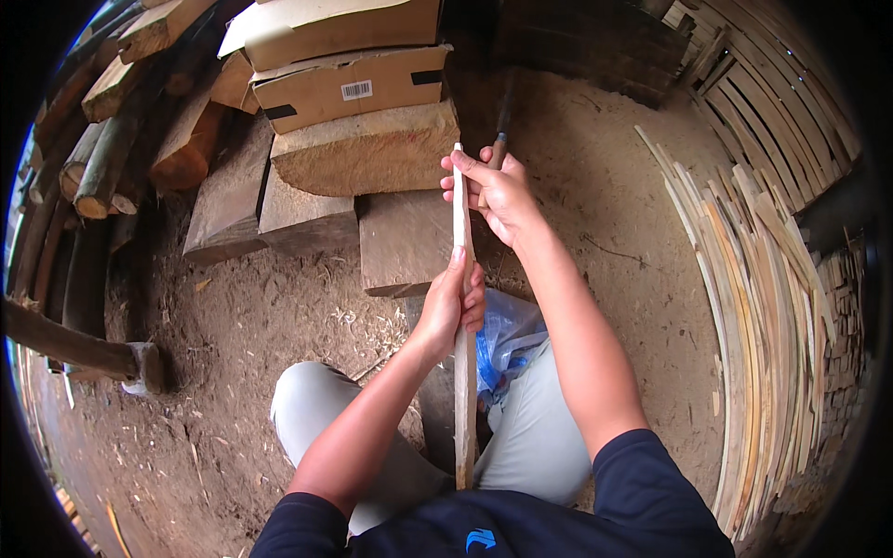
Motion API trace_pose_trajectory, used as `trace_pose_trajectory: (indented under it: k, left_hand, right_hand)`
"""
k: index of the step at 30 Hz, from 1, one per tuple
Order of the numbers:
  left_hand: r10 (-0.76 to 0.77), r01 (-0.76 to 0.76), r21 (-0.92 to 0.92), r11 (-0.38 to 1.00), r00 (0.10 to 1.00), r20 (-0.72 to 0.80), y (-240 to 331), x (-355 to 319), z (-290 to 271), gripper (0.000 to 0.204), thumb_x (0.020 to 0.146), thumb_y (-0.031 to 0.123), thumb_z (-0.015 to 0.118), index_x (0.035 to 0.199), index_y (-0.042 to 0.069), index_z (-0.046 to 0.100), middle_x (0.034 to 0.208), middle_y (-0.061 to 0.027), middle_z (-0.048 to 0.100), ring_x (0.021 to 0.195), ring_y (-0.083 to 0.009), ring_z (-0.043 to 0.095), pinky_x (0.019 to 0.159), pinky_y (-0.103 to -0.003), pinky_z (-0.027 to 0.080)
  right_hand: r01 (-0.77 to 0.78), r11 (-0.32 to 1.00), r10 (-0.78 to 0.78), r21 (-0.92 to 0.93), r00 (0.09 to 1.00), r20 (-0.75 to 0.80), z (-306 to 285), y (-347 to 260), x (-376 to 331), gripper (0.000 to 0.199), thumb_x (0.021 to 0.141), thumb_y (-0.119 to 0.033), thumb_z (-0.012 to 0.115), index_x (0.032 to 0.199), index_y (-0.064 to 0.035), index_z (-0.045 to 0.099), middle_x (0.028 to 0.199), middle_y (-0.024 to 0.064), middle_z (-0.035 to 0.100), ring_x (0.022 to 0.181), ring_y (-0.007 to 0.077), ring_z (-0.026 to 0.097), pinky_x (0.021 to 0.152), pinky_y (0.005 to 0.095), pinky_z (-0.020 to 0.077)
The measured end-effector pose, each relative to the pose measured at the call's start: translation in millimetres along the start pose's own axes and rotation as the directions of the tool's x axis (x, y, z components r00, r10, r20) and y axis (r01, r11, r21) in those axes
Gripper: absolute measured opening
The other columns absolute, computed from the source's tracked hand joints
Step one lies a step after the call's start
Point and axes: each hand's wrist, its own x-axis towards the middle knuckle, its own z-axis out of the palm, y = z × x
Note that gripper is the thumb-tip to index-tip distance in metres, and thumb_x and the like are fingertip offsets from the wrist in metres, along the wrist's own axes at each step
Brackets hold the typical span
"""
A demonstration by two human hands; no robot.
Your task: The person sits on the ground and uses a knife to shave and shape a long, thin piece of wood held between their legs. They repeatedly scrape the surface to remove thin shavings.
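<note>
A long, pale wooden stick (460,219) runs from my lap away from me, its whittled far end lighter than the rest. My left hand (449,307) is closed around its middle, thumb along the top. At the far end, the thumb and fingers of my right hand (498,191) touch the stick's tip. That same hand also holds a knife (500,144) by its wooden handle. The dark, narrow blade points away from me, and its far part blends into the shadow.
Beyond my hands, cardboard boxes (349,88) rest on a thick wood slab (372,153) above squared blocks (405,242). Logs (98,177) are piled left, near a wooden-handled mallet or hammer (84,339). Long wood strips (753,325) lie right. A plastic bag (507,335) sits between my knees.
</note>
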Motion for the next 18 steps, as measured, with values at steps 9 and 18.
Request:
trace_pose_trajectory:
  k: [9, 18]
  left_hand:
    - [0.164, -0.117, 0.196, 0.974, 0.956, -0.243, -5.3, -1.3, -3.4, 0.042, 0.105, 0.053, 0.044, 0.091, 0.013, 0.045, 0.064, 0.0035, 0.039, 0.048, -0.0077, 0.035, 0.045, -0.025, 0.031]
    - [0.331, -0.184, 0.534, 0.825, 0.923, -0.194, -11.3, -17.1, 3.8, 0.034, 0.107, 0.042, 0.042, 0.110, 0.008, 0.042, 0.078, -0.0046, 0.051, 0.059, -0.0139, 0.057, 0.048, -0.029, 0.048]
  right_hand:
    - [-0.027, 0.973, 0.032, -0.231, 0.999, 0.018, -1.6, 5.2, -13.2, 0.054, 0.083, -0.003, 0.080, 0.112, -0.0067, 0.034, 0.100, 0.0177, 0.068, 0.090, 0.0248, 0.072, 0.079, 0.0405, 0.0619]
    - [-0.036, 0.985, 0.046, -0.170, 0.997, 0.054, 5.0, 6.3, -17.5, 0.044, 0.089, 0.000, 0.071, 0.108, -0.0089, 0.032, 0.107, 0.0247, 0.067, 0.089, 0.0291, 0.072, 0.077, 0.0416, 0.0624]
